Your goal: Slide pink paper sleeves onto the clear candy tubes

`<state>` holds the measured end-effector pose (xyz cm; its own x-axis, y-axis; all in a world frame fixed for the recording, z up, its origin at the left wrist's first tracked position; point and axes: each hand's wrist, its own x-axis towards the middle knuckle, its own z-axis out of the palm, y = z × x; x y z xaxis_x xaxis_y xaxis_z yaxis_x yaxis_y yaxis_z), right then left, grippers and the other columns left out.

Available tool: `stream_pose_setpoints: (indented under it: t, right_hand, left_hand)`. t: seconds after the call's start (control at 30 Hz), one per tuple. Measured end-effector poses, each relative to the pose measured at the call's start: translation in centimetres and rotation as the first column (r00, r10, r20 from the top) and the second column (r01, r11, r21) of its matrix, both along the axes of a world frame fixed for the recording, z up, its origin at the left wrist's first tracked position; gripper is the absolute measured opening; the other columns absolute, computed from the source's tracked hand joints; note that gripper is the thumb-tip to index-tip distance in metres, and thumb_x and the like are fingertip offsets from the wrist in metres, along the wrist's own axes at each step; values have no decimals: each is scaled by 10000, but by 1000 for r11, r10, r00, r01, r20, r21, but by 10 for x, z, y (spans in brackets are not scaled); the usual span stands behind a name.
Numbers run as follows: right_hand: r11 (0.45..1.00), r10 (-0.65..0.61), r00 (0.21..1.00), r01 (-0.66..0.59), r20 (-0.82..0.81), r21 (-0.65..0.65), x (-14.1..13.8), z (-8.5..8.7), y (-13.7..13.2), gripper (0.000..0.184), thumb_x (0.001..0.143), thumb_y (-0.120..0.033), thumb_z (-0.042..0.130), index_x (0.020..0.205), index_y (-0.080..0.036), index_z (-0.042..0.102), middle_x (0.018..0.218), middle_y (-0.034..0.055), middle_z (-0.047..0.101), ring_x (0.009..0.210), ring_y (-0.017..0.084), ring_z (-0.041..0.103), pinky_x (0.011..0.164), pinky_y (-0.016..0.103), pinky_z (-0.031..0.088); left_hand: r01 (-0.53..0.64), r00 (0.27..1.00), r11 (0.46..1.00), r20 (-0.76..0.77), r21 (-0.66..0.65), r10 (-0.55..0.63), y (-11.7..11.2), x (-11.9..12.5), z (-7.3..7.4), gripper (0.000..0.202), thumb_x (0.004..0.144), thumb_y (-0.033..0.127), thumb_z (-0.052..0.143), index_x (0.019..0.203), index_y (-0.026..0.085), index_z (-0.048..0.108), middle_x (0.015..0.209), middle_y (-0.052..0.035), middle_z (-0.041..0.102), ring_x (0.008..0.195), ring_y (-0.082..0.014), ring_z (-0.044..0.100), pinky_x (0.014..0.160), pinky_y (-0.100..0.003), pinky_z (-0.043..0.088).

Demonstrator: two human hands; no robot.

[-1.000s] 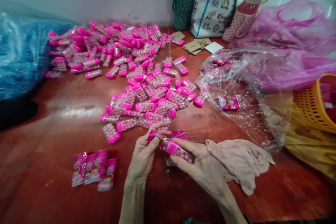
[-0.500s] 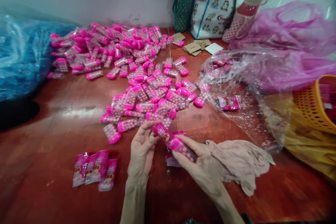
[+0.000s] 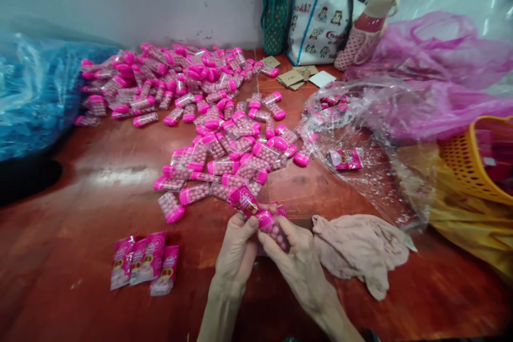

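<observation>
Both hands work above the near edge of the tabletop (image 3: 86, 192), around its middle. The person's right hand (image 3: 300, 262) is curled nearly closed, thumb and fingers gripping the clear body of a small bottle of pink balls (image 3: 276, 235), tilted with its pink cap toward the left hand. The left hand (image 3: 235, 251) is also mostly closed, its thumb pressed beside the cap and its fingers partly hidden, pinching a printed pink wrapper (image 3: 243, 199) that points up toward the back edge; whether the wrapper reaches over the cap cannot be told. More pink packets (image 3: 281, 210) lie partly hidden behind the hands. Four filled packets (image 3: 149, 256) rest toward the near edge, left of the left hand, some overlapping. Loose pink-capped bottles (image 3: 262, 154) spread from just beyond the hands to a dense heap near the back edge. Right of the right hand lies a crumpled pale cloth (image 3: 360, 248); beyond it, clear plastic (image 3: 380, 109) spreads with one packet (image 3: 346, 159) at it, and a yellow basket (image 3: 460, 157) stands toward the right edge. A white bag (image 3: 315, 32) stands by the back edge.
</observation>
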<state>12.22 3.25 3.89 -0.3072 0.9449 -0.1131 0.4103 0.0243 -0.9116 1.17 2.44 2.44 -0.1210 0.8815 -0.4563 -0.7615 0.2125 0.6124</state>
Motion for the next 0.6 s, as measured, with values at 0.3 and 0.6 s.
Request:
stream_pose_setpoints:
  t: [0.3,0.6]
  right_hand:
    - [998,59,998,-59,3,38,-2,0,-6,166,886,-263,422,920,-158,546,658,15,594,538,130,548,528,213,413]
    - [970,-7,993,-23,122,243,-12,-10,-7,208,885,-246,407,984,-128,547,723,80,645,616,183,615,570,251,437]
  left_hand:
    - [127,988,991,82,29,-129,-5,1,-6,268,706,389,642,830,158,695,955,-103,676,951,-280,593,853,-405,436]
    - [22,999,997,-50,76,-19,1,2,-9,267,608,378,726,758,159,700,950,-95,675,938,-282,591,817,-390,458]
